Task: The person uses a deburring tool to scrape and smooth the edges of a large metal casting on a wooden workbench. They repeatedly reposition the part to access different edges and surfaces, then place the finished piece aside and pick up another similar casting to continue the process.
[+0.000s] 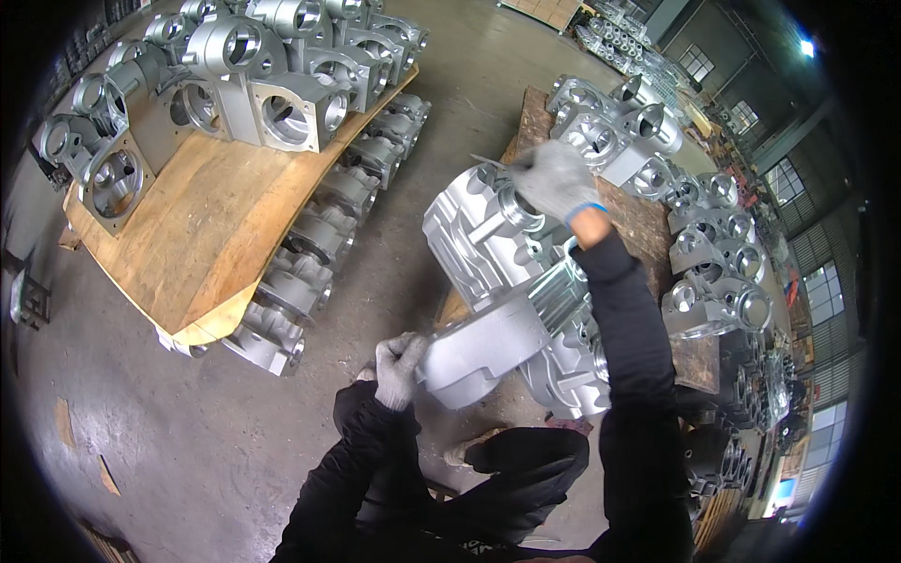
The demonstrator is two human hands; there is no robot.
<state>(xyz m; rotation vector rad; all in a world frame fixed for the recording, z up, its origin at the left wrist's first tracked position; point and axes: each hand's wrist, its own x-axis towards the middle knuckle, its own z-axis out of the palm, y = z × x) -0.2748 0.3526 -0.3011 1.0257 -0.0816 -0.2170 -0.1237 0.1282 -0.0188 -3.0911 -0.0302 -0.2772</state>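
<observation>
My left hand (401,369), in a pale knit glove, is closed at the near left edge of a smooth silver metal casting (488,342). My right hand (556,178), gloved too and smeared by motion, is closed above the round opening of a ribbed silver casting (483,225). A thin, pointed tool (488,160) juts from its left side; the rest of it is hidden in the glove. Another ribbed casting (571,375) lies under the near right end of the smooth one.
At left, a wooden board (216,216) bears several silver housings (282,117), with more castings (300,277) stacked beneath. Beyond my right arm, a worn brown board (638,225) holds further housings (718,253). Dark castings (713,460) stand below it. Scraps (109,476) lie on the concrete floor.
</observation>
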